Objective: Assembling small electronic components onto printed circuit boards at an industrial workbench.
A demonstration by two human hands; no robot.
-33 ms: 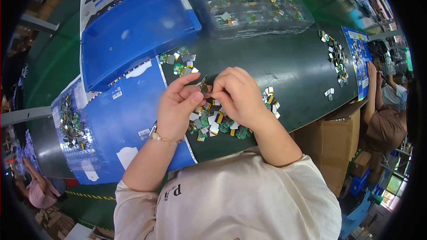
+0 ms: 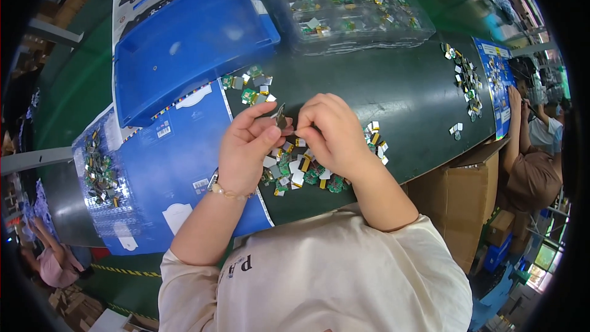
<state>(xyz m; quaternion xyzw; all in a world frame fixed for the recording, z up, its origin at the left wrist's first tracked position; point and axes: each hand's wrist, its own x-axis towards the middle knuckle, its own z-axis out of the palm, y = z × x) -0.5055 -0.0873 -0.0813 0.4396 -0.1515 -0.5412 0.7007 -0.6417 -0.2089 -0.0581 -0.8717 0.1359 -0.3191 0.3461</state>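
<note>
Between thumb and fingers, my left hand (image 2: 249, 141) holds a small circuit board (image 2: 281, 118), tilted up on edge. My right hand (image 2: 332, 132) is closed in a pinch just to the right of it, its fingertips beside the board; what they grip is too small to make out. Below both hands lies a loose pile of green circuit boards (image 2: 312, 175) with silver and yellow battery cells attached. A smaller cluster of such boards (image 2: 249, 95) rests beyond my left hand, by the edge of the blue printed sheet (image 2: 190, 154).
A blue plastic bin (image 2: 190, 43) stands at the far left. Stacked clear trays (image 2: 353, 9) with boards in their compartments stand at the back. More boards (image 2: 470, 83) lie at the right, others on bubble wrap (image 2: 101, 172) at the left. A cardboard box (image 2: 455, 197) adjoins the table's near edge.
My right hand has shifted very slightly to the right, away from the board. My left hand keeps its hold on the board.
</note>
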